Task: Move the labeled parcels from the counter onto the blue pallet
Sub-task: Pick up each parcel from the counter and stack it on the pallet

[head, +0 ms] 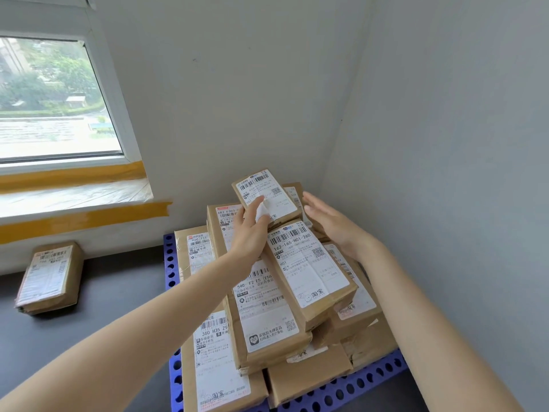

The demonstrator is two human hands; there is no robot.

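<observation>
Two bare forearms reach up from the bottom edge toward a heap of brown paper-wrapped parcels with white printed labels (285,295). At least ten parcels show in the heap (the ones buried underneath can't be counted), all resting on the blue perforated plastic pallet (170,263) tucked into the corner of the grey walls. Left hand (251,230) is on the small topmost labeled parcel (267,196), thumb lying on its label and fingers at its near-left edge, with a bit of white paper or tape showing under the thumb; a pinch or a mere touch, I cannot tell. Right hand (329,221) is spread flat, fingers straight, just beside the top parcel's right side, with nothing in it. One lone brown labeled parcel (49,278) sits well apart on the dark grey counter (118,292) at left, against the wall. Above it, a white-framed window (56,99) with two strips of yellow tape (86,217) below the sill.
</observation>
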